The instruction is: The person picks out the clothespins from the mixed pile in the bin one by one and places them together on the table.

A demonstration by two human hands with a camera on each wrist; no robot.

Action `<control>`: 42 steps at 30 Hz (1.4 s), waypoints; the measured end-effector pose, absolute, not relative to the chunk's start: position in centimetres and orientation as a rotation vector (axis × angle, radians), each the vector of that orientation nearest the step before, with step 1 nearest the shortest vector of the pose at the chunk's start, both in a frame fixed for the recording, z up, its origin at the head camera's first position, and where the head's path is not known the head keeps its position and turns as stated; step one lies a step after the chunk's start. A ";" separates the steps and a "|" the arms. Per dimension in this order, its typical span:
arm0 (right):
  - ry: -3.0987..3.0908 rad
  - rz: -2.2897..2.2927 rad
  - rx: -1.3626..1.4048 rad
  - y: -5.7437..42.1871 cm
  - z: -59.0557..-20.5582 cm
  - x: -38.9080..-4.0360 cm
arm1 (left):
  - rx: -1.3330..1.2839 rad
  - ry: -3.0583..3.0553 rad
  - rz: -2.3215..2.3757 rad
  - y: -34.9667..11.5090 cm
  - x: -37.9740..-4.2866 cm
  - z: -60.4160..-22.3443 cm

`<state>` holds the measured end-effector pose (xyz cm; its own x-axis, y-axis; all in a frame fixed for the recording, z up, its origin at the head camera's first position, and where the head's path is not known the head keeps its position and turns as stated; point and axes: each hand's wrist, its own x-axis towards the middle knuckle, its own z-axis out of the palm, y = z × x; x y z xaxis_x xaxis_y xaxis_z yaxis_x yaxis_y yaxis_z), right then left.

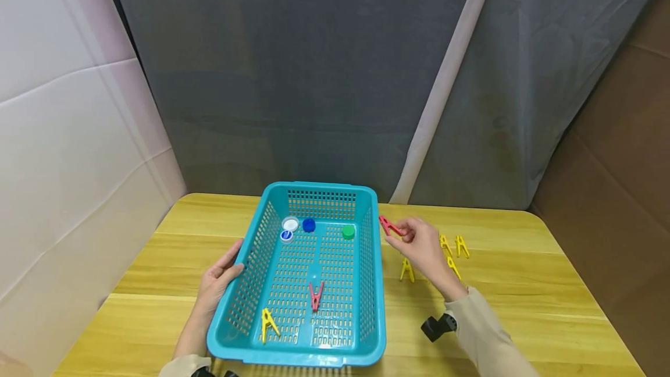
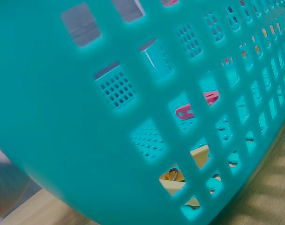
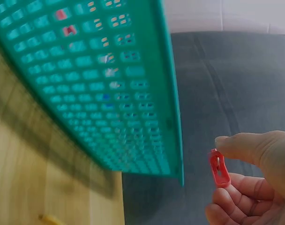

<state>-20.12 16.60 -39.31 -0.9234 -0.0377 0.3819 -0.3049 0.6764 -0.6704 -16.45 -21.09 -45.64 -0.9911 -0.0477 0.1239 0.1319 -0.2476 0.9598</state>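
Note:
At the right rim of a turquoise plastic basket point(image 1: 380, 307), my right hand point(image 1: 425, 249) pinches a red clothespin point(image 1: 388, 226) between thumb and fingers. The right wrist view shows the same clothespin point(image 3: 219, 171) end-on, beside the basket's outer wall point(image 3: 168, 93). My left hand point(image 1: 213, 287) holds the basket at its left side, thumb at the rim; its fingertips are partly hidden. Inside the basket lie a red clothespin point(image 1: 315, 297) and a yellow clothespin point(image 1: 268, 323) near the front. Farther back are a white cap point(image 1: 290, 224), a blue-and-white cap point(image 1: 286, 236), a blue cap point(image 1: 309, 225) and a green cap point(image 1: 348, 231).
Several yellow clothespins lie on the wooden table point(image 1: 523, 284) right of the basket, one point(image 1: 407, 270) near its wall and another point(image 1: 462, 246) farther out. A grey curtain point(image 1: 314, 74) hangs behind the table, with a white wall panel point(image 1: 78, 162) left and a brown panel point(image 1: 617, 162) right.

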 end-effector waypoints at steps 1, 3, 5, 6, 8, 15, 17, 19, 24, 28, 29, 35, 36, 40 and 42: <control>-2.551 1.104 0.268 16.9 -39.5 -20.0 | -0.110 -1.848 -2.394 -21.1 -16.4 -45.7; -2.551 1.093 0.253 17.5 -39.7 -19.7 | -0.119 -1.843 -2.393 -21.1 -16.4 -45.7; -2.561 1.071 0.236 18.1 -39.9 -19.6 | -0.124 -1.837 -2.392 -21.1 -16.3 -45.7; -2.568 1.068 0.225 18.4 -40.0 -19.5 | -0.126 -1.833 -2.392 -21.1 -16.3 -45.7; -2.579 1.067 0.205 19.0 -40.1 -19.3 | -0.127 -1.827 -2.393 -21.1 -16.3 -45.7; -2.602 1.033 0.146 20.9 -40.4 -18.9 | -0.092 -1.843 -2.399 -21.1 -16.4 -45.7; -2.594 1.019 0.146 21.4 -40.6 -18.8 | -0.072 -1.858 -2.394 -21.1 -16.4 -45.7; -2.580 1.007 0.151 21.8 -40.7 -18.6 | -0.051 -1.875 -2.391 -21.1 -16.4 -45.7; -2.583 0.980 0.125 23.0 -41.1 -18.3 | -0.015 -1.892 -2.395 -21.1 -16.6 -45.6; -2.600 0.976 0.079 24.0 -41.5 -17.9 | -0.025 -1.887 -2.396 -21.1 -16.6 -45.6; -2.601 0.970 0.071 24.3 -41.6 -17.8 | -0.035 -1.881 -2.398 -21.1 -16.6 -45.6; -2.587 0.940 0.038 25.9 -42.4 -17.2 | -0.069 -1.865 -2.407 -21.1 -16.6 -45.8; -2.585 0.942 0.032 26.2 -42.5 -17.1 | -0.068 -1.868 -2.405 -21.1 -16.6 -45.8; -2.584 0.924 0.006 27.4 -43.2 -16.7 | -0.065 -1.871 -2.404 -21.1 -16.6 -45.8; -2.586 0.912 -0.015 27.9 -43.5 -16.5 | -0.071 -1.867 -2.402 -21.2 -16.6 -45.8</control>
